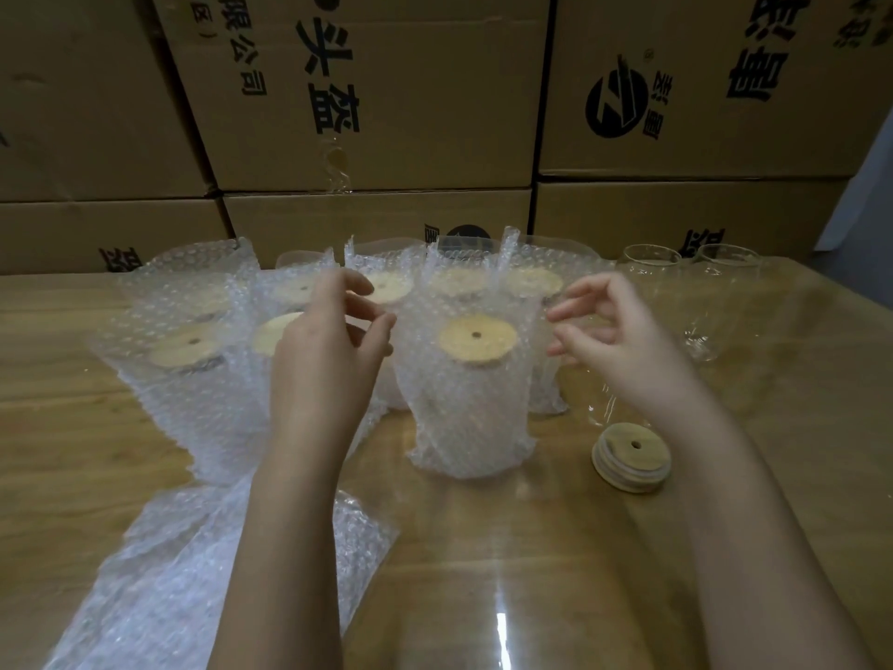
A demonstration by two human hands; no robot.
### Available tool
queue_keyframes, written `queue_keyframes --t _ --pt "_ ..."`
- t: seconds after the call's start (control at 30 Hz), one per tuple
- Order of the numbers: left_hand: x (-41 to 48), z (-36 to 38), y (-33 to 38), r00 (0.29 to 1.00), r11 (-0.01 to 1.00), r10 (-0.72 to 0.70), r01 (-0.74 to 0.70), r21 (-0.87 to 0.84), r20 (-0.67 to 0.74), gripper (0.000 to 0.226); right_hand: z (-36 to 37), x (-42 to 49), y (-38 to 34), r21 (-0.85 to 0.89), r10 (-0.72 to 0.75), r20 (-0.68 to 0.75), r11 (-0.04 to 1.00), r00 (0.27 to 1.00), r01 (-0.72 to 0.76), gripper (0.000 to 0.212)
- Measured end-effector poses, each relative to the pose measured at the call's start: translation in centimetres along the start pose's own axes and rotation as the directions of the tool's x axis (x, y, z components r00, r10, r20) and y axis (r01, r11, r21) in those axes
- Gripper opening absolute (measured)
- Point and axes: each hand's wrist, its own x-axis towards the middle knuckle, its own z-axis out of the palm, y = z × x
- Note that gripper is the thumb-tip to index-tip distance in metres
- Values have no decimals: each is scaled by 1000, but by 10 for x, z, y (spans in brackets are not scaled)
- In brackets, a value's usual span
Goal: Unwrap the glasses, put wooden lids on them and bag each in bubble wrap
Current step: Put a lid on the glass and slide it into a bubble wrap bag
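— Seven or eight done, by the count: saw bagged glasses (183, 379) clustered across mid-frame on the table (531, 548), each capped with a wooden lid under its bubble wrap.
— And left to do?
— Counted two bare glasses (652, 263) at upper right, neither lidded nor bagged. Spotted one loose wooden lid (630, 456) right of centre, low down, and spare bubble-wrap bags (217, 548) at lower left.
— Hands?
— Found the left hand (333, 340) and right hand (609, 331) hovering either side of the front bagged glass (476, 403), fingers loosely curled, gripping nothing.
— Judged well past halfway, then.
— Likely. Needed a second lid, though; saw none.
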Motion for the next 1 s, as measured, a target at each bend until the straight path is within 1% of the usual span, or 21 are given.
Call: queue_keyframes --t 0.03,0.07,0.1,0.13,0.17,0.2,0.23,0.27,0.3,0.33,0.4,0.43,0.5,0.57,0.6,0.63,0.7,0.77,0.83,0.93,1.0 --pt "0 2 0 999 999 -40 40 -36 3 25 -1 0 3 -42 63 107 997 992 -59 32" --pt "0 3 0 998 997 -62 62 -52 12 31 -2 -1 7 -128 139 229 985 964 -112 44" --pt "1 3 1 997 996 -70 71 -60 24 36 0 -2 12 -232 221 333 962 917 -147 60" --pt "1 3 1 997 996 -67 69 -64 32 40 5 -2 17 -321 291 402 933 868 -164 76" --pt "1 1 2 998 997 -50 52 -57 31 41 10 -2 22 -371 338 437 912 834 -175 90" --pt "1 -1 2 999 999 -25 26 -37 26 40 16 -2 26 -377 359 452 907 817 -190 99" --pt "1 -4 1 999 1000 -1 2 -13 32 38 22 -1 30 -344 357 462 916 812 -207 103" --pt "1 -6 0 998 1000 1 -1 3 67 39 26 -1 33 -285 338 479 933 810 -221 101" --pt "1 -7 -3 990 1000 -19 16 16 141 46 29 0 37 -221 312 502 948 807 -229 96" --pt "0 -6 -5 967 998 -51 42 42 251 60 32 1 41 -164 285 524 959 803 -233 88" --pt "-3 2 -8 881 994 -97 60 94 463 87 36 2 47 -107 251 540 967 803 -231 72" --pt "-4 8 -10 850 996 -87 60 69 520 96 38 1 49 -96 241 535 969 809 -226 65" --pt "-7 22 -14 827 992 -60 111 -58 559 111 41 1 54 -78 228 516 972 826 -220 56" --pt "-9 35 -19 808 965 -65 200 -168 586 124 42 1 56 -82 231 484 972 844 -219 58" --pt "-11 41 -21 801 951 -64 229 -206 596 127 43 1 56 -77 225 472 974 853 -214 60" --pt "-12 46 -23 800 941 -62 246 -232 596 126 44 2 57 -61 212 461 976 862 -207 63" --pt "-14 51 -26 823 927 -68 261 -269 564 111 46 2 58 -8 176 445 981 878 -192 65" --pt "-14 50 -27 856 927 -74 249 -282 512 94 49 2 58 39 138 433 984 891 -172 57" --pt "-12 46 -26 876 934 -80 232 -270 477 84 53 3 57 53 123 414 986 902 -158 53" --pt "-10 37 -25 898 952 -98 210 -223 429 84 64 4 58 89 115 368 983 923 -158 51" --pt "-9 33 -23 912 974 -100 172 -149 397 83 74 2 58 110 93 354 984 931 -140 48"
